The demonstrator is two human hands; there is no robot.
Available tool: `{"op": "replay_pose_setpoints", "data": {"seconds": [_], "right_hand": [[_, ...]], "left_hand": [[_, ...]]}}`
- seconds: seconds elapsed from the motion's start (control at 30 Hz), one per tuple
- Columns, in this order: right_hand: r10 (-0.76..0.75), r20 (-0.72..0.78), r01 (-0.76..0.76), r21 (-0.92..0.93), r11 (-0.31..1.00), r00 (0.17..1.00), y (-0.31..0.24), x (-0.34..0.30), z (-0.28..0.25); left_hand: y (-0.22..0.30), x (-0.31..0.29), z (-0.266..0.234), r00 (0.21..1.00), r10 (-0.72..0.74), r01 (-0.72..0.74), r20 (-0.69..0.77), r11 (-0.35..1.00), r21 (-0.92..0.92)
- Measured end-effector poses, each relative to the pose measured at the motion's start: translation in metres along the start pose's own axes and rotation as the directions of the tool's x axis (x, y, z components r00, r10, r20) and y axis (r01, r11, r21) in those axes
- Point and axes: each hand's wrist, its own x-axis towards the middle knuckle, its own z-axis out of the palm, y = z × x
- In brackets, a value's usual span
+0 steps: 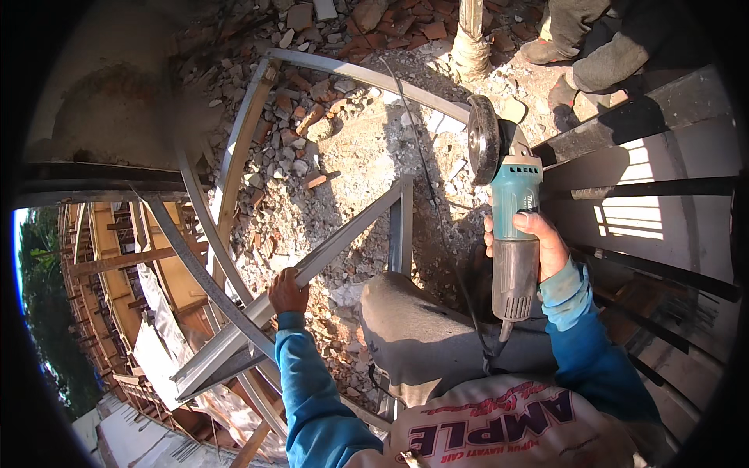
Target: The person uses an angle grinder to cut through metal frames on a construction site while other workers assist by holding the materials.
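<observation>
My right hand (537, 240) is wrapped round the body of a teal and black angle grinder (515, 191), held upright with its head at the top. The grinder's dark disc and guard (484, 140) face left, close to the end of a curved metal strip. Its cord runs down from the handle's bottom end past my knee. My left hand (289, 292) is closed round a long grey metal channel (343, 234), which slants from lower left to upper right. At its upper end the channel meets a short upright metal piece (401, 230).
Broken brick and rubble (312, 140) cover the ground ahead. Long metal profiles (234, 171) cross at the left, above wooden formwork (148, 257). Dark metal bars (647, 191) run along the right. Another person's legs (616, 62) are at the upper right, near a wrapped post (470, 51).
</observation>
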Motion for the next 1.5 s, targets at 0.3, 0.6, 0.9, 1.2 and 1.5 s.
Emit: {"op": "replay_pose_setpoints", "data": {"seconds": [0.3,0.6,0.9,1.2,1.5], "right_hand": [[-0.022,-0.055,0.019,-0.057,0.998,0.998,0.014,-0.013,0.004],[-0.072,-0.085,0.056,-0.181,0.982,0.994,0.042,-0.005,0.016],[-0.225,-0.087,0.190,-0.298,0.935,0.970,0.081,0.027,0.011],[-0.225,-0.200,0.215,-0.072,0.974,0.954,0.066,0.033,-0.007],[-0.188,-0.063,0.178,-0.144,0.973,0.980,0.066,0.027,-0.009]], "left_hand": [[-0.007,0.005,-0.005,0.994,0.026,-0.031,0.105,0.998,0.045],[0.008,0.006,-0.028,0.996,0.071,-0.065,0.060,0.993,-0.102],[0.166,-0.043,-0.076,0.962,0.237,0.116,0.135,0.092,-0.989],[0.318,-0.080,-0.080,0.942,0.295,0.215,0.163,-0.153,-0.965],[0.312,-0.082,-0.064,0.929,0.355,0.180,0.108,-0.178,-0.967]]}}
